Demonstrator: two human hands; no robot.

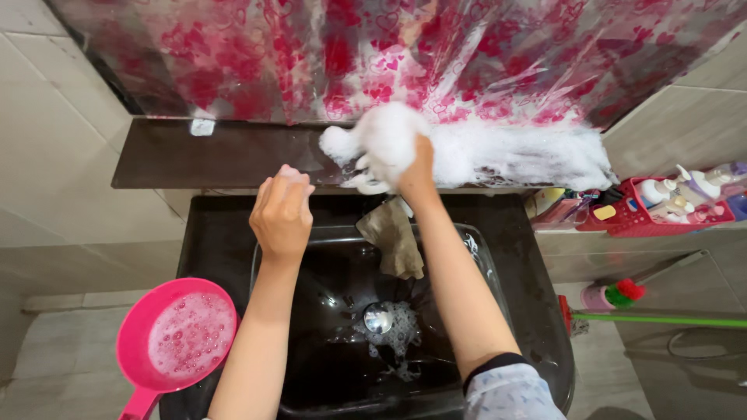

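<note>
The right hand (416, 167) was up on the dark shelf (194, 159) behind the sink (498, 257), closed on a big soapy white sponge or cloth (385, 144); too much foam to tell which. It pressed the thing flat on the shelf, just under the red heart curtain (373, 54). A wide patch of foam (529, 155) lay on the shelf to the right of that hand, so that part looked scrubbed. The left part of the shelf was bare & dark, no foam on it yet. Nothing looked rinsed.

The left hand (282, 214) hung over the sink's back edge, fingers curled loose, holding nothing.

A brown rag (393, 237) drooped into the sink w/ some suds by the drain (379, 319). A pink scoop (175, 338) w/ soapy water sat at the sink's left corner. A red basket (661, 218) of bottles stood off to the right, w/ a green-handled brush (661, 317) below it.
</note>
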